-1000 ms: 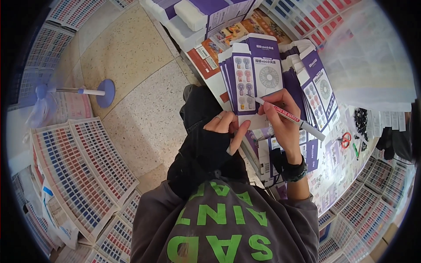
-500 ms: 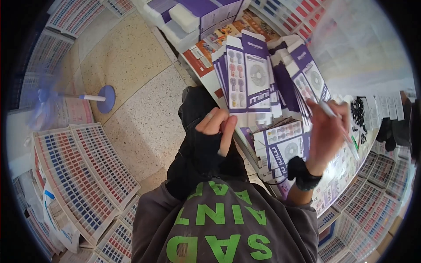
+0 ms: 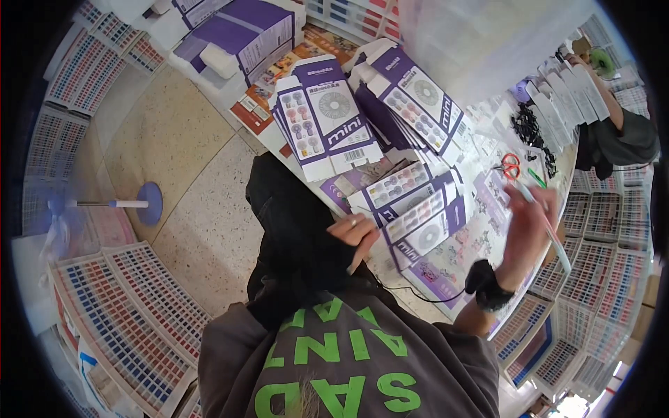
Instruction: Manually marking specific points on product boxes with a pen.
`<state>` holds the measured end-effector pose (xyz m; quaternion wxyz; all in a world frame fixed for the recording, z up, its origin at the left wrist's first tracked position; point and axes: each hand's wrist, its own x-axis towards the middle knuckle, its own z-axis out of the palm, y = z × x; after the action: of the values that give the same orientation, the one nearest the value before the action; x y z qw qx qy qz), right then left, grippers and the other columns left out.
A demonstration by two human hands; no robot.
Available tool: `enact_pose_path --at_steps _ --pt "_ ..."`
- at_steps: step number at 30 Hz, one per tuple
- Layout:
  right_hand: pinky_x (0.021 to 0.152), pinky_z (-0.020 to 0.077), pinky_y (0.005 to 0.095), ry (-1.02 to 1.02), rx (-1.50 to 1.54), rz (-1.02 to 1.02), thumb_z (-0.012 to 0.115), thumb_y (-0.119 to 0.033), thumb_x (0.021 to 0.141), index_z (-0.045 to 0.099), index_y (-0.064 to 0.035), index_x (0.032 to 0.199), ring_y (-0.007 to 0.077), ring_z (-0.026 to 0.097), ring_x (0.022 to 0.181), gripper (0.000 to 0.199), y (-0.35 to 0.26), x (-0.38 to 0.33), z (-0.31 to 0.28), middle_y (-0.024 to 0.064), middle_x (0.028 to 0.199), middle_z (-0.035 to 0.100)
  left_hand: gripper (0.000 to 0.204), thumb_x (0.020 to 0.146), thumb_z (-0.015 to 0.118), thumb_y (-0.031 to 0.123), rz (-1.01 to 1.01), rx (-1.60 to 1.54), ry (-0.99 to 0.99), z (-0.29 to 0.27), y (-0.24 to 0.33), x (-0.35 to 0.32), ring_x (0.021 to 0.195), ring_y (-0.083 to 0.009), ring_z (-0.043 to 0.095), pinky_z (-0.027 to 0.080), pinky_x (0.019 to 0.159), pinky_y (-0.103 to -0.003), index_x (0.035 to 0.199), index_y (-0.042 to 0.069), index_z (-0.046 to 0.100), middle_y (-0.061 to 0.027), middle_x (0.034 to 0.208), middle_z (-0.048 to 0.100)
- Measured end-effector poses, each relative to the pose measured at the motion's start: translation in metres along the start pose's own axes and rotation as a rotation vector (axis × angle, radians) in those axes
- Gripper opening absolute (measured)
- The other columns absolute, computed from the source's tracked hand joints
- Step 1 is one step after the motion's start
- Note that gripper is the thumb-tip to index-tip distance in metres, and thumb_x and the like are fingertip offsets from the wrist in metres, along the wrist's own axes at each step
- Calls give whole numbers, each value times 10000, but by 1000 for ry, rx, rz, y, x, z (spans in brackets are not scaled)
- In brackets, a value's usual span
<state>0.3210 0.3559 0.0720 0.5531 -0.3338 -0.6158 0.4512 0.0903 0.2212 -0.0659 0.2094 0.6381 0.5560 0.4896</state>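
Note:
My right hand (image 3: 526, 223) is above the right part of the table, its fingers closed around a long, slim white pen-like stick (image 3: 559, 251). My left hand (image 3: 355, 233) is at the table's near edge beside my lap, loosely bent with fingers apart and nothing seen in it. Just right of it, purple-and-white flat cartons (image 3: 425, 223) printed with small fans lie overlapping. Farther off are a left stack of flat cartons (image 3: 327, 115) and a right, slanted stack (image 3: 421, 101).
Red-handled scissors (image 3: 511, 166) and a green tool (image 3: 536, 178) lie beyond my right hand, near a heap of black cords (image 3: 533, 132). At far right, another person's sleeve (image 3: 620, 143) reaches by white boxes (image 3: 568, 94). A purple box (image 3: 244, 35) stands far left.
The view has shifted, so the table appears farther left and more of its right side shows. My right hand has drawn away from the right carton stack, still gripping the white stick.

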Motion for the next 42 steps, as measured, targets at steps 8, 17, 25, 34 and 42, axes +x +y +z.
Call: enact_pose_path --at_steps 8,17,25,34,42 --pt "658 449 239 -259 -242 134 575 -26 914 565 37 891 108 558 677 68 92 51 27 62 787 589 216 858 696 124 -359 316 -3 -11 12 21 599 -261 558 427 544 -356 816 54 496 -116 680 517" --pt "610 432 216 -281 -215 180 580 -24 915 573 38 884 88 548 666 69 110 52 31 49 780 582 206 861 683 73 -440 194 299 -46 -5 20 524 -189 482 411 511 -307 805 46 487 -74 690 500" --pt "618 439 229 -306 -255 185 580 -22 909 563 28 887 91 547 676 58 108 52 33 63 780 590 191 866 670 107 -476 234 485 -53 -29 30 558 -199 487 409 539 -310 814 40 499 -94 699 504" --pt "727 478 246 -327 48 53 585 -38 899 556 20 954 111 583 749 85 40 46 86 72 806 608 214 869 678 142 -489 194 324 -65 -31 34 596 -271 535 415 556 -357 754 24 542 -126 665 509" --pt "739 490 230 -636 -93 263 635 -69 886 572 15 965 98 624 810 131 76 23 176 59 861 648 204 890 627 80 -387 27 397 -68 -38 26 532 -151 420 338 515 -296 737 -13 531 -80 615 426"
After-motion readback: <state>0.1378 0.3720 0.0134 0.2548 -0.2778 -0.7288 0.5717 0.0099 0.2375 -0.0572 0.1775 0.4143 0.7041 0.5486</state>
